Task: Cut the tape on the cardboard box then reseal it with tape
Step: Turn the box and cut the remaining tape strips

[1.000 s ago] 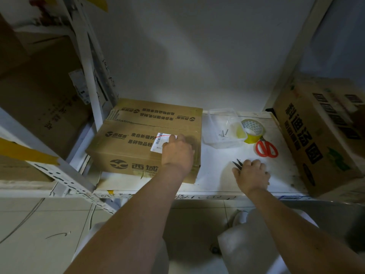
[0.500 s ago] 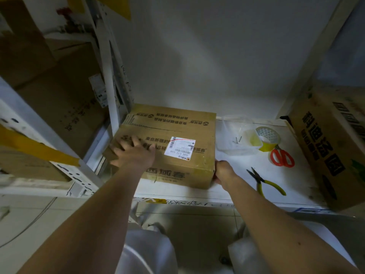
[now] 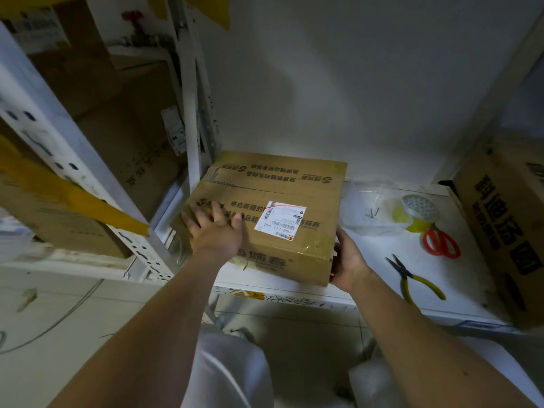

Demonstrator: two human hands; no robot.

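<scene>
A brown cardboard box (image 3: 294, 178) with printed characters and a white shipping label (image 3: 281, 220) lies on the white shelf (image 3: 368, 260), clear tape glinting at its near right corner. My left hand (image 3: 216, 231) rests flat on the left part of its top, fingers spread. My right hand (image 3: 348, 260) presses against the box's right side at the near corner, thumb up along the edge and fingers mostly hidden. A roll of tape (image 3: 419, 213) on a yellow core and red-handled scissors (image 3: 441, 244) lie to the right.
Yellow-handled pliers (image 3: 412, 278) lie near the shelf's front edge. A clear plastic container (image 3: 374, 207) with nails sits beside the tape. A large printed carton (image 3: 506, 225) stands at the right. A white shelf post (image 3: 191, 113) rises against the box's left side.
My right hand left the pliers on the shelf and went to the box's right side. My left hand slid from the label to the left part of the top.
</scene>
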